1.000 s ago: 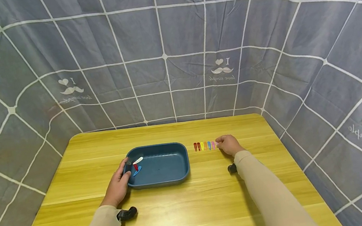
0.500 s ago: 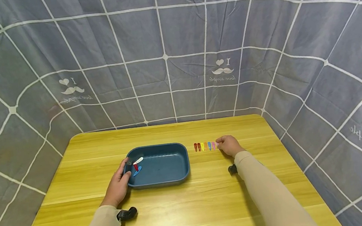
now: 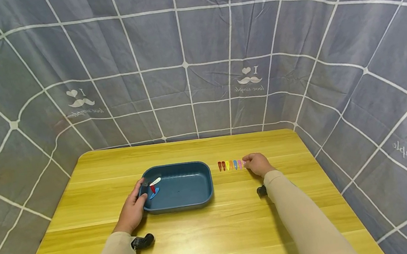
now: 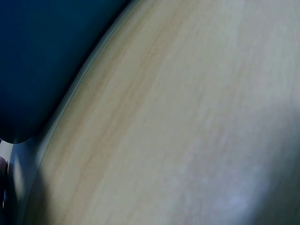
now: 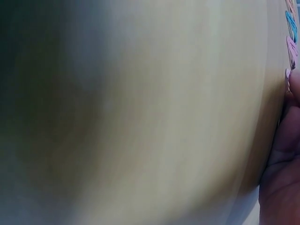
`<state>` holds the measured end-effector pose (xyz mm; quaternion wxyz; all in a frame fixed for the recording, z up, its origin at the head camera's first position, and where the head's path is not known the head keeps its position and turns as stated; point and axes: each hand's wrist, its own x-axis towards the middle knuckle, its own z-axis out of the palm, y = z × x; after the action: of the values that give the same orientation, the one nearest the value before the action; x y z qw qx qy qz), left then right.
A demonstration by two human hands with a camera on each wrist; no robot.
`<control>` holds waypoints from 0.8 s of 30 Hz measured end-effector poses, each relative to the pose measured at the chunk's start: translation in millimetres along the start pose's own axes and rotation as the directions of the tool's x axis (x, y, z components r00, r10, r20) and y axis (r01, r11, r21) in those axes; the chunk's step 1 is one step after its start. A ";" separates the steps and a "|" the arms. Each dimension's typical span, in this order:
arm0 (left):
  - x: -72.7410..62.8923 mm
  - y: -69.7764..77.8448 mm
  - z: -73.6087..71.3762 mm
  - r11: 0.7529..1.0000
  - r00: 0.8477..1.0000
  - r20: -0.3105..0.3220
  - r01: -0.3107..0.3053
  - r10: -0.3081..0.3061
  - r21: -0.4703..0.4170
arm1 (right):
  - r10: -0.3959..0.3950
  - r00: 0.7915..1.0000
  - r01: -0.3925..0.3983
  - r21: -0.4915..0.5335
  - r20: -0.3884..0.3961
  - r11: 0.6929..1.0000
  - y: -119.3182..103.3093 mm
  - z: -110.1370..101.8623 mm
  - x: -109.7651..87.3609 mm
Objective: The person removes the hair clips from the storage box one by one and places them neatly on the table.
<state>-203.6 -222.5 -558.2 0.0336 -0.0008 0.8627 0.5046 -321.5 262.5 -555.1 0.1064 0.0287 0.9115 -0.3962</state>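
A dark blue plastic tray lies left of the table's middle. My left hand grips its left rim, thumb over the edge. Inside, at the left end, are a white hair clip, a red hair clip and a blue hair clip. To the right of the tray, several hair clips stand in a row, from a dark red one to a pink one. My right hand pinches a light pink hair clip at the row's right end, partly hidden by the fingertips.
The wooden table has rounded far corners. Grey curtains with white grid lines hang behind it and at both sides. A black wrist camera sits by the left cuff, another black camera by the right.
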 end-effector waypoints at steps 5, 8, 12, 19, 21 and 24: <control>-2.4 0.8 -2.1 1.000 1.000 -0.003 0.002 -0.002 -0.004 | -0.012 1.000 0.012 -0.012 0.001 1.000 -0.8 0.2 0.2; -3.1 1.1 -2.5 1.000 1.000 -0.004 -0.004 0.003 -0.006 | -0.021 1.000 0.021 -0.024 0.002 0.999 -1.4 -0.6 -1.1; -4.4 1.8 -2.1 1.000 1.000 -0.007 -0.005 0.005 -0.008 | -0.037 0.999 0.037 0.002 0.012 0.999 1.4 -4.0 -3.4; -4.8 1.4 -0.1 1.000 1.000 -0.007 -0.007 0.007 -0.007 | -0.020 1.000 0.019 0.099 0.002 0.995 0.3 -14.3 0.3; -3.5 0.4 0.4 1.000 1.000 -0.011 -0.011 0.011 -0.003 | -0.037 0.999 0.038 0.087 -0.009 0.995 -9.8 -15.5 1.8; -0.7 -1.6 0.4 1.000 1.000 -0.018 -0.017 0.017 0.006 | -0.110 0.994 0.110 0.018 -0.006 0.994 -35.1 -15.2 1.9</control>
<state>-202.8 -222.9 -559.8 0.0216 0.0019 0.8645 0.5021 -330.7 249.5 -520.3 0.0819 -0.0195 0.9082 -0.4099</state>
